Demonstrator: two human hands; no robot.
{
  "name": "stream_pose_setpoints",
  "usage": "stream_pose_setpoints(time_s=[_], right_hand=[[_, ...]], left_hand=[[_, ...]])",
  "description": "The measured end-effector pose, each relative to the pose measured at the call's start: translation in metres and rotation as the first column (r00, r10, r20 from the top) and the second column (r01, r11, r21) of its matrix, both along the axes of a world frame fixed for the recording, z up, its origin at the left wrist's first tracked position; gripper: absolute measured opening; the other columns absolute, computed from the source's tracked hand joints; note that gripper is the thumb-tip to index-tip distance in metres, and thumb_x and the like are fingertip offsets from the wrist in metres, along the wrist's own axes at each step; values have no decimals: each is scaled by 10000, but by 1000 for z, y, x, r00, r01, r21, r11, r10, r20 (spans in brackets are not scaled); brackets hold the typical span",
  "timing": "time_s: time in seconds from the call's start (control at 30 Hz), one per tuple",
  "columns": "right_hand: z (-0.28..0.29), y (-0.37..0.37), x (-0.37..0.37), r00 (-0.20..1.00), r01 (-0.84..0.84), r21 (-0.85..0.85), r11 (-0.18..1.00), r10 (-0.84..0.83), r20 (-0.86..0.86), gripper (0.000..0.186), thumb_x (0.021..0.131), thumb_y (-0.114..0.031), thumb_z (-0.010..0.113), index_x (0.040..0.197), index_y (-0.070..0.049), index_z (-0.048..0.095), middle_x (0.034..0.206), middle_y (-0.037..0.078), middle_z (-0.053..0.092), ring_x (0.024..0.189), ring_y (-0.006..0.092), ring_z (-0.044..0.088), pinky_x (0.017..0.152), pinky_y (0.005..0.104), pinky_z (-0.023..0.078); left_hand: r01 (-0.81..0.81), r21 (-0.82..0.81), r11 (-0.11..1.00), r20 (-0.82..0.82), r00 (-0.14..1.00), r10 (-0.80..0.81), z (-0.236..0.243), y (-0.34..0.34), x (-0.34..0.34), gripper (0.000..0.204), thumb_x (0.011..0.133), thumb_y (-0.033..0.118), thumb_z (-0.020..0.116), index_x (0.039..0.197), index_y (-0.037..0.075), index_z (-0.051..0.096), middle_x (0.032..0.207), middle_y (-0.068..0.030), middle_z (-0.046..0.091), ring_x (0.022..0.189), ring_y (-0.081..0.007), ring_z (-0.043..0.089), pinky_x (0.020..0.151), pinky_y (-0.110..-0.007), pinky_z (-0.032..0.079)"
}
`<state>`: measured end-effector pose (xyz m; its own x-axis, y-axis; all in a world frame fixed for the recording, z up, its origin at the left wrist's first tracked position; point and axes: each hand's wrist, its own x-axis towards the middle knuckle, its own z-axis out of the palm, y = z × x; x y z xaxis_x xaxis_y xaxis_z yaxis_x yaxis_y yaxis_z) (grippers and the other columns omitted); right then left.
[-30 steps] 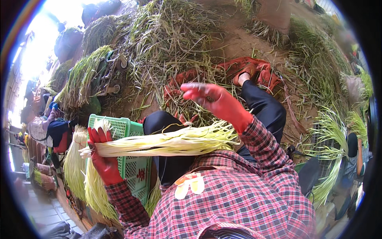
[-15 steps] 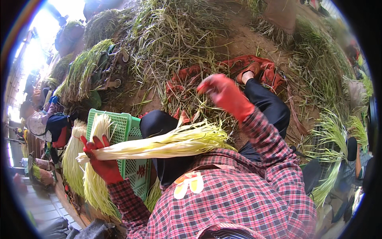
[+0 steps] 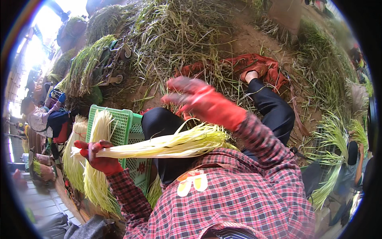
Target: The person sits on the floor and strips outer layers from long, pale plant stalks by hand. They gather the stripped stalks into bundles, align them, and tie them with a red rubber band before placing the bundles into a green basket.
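Head view, everything placed off the crate (image 3: 130,119). From where I'm standing: bundle (image 3: 171,145) starts in front of the crate and runs out past its right side, white ends (image 3: 75,151) left, leafy tips (image 3: 215,133) right. Left hand (image 3: 101,158), red glove, in front of the crate: fingers curled round the bundle near the white ends, which poke out past the glove. Right hand (image 3: 211,101), also red glove, right of the crate: fingers spread, blurry, nothing seen in it, apart from the bundle.

Holding it well, my judgement: grip snug enough that stalks don't slide, not so tight they bruise; keep them parallel and white ends level. The leafy tips look floppy, so support underneath would help. A loose strand (image 3: 184,125) sticks up, probably worth watching for snags.

Around: one bunch (image 3: 97,187) along the crate's left part, in or over it, can't tell; another bunch (image 3: 73,171) left of that; grass heap (image 3: 167,44) beyond the crate; red cloth (image 3: 266,67) beyond it to the right; co-worker (image 3: 47,117) in blue gloves, well left of the crate
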<state>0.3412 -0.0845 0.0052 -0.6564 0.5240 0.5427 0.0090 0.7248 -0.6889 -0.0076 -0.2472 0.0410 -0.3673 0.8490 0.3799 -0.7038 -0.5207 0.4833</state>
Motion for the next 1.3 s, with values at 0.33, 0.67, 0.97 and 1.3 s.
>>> stream_pose_setpoints(time_s=[0.33,0.67,0.97,1.3], right_hand=[[28,-11,-42,999,2,360,933,15,-46,101,788,-215,681,732,-158,620,1235,24,631,1267,277,507,1093,518,331],[29,52,119,703,492,-411,768,-628,-333,173,884,4,590,958,-82,720,1199,43,663,1017,169,651,928,313,506],[-21,59,253,-210,790,597,140,-852,479,464,943,-247,546,1387,-118,511,1403,164,519,1145,280,617,961,368,502],[61,-2,-13,979,-7,-173,985,-29,-201,491,980,-172,536,1439,-51,411,1428,181,480,1321,318,469,1056,406,410]], left_hand=[[-3,-23,1000,-190,982,-1,6,7,3,405,986,273,541,1385,217,491,935,54,691,1027,-178,631,1156,-539,267],[-38,-109,993,-167,986,19,7,9,10,561,957,316,595,1460,187,383,1158,54,691,1282,-256,513,1189,-602,140],[-212,-203,956,-209,963,170,-4,9,9,655,967,365,567,1503,108,292,1260,-24,634,1382,-324,359,1181,-613,163],[26,-289,957,-295,948,-115,31,48,85,649,978,320,564,1463,-17,296,1054,-159,694,1064,-315,638,1063,-489,410]])
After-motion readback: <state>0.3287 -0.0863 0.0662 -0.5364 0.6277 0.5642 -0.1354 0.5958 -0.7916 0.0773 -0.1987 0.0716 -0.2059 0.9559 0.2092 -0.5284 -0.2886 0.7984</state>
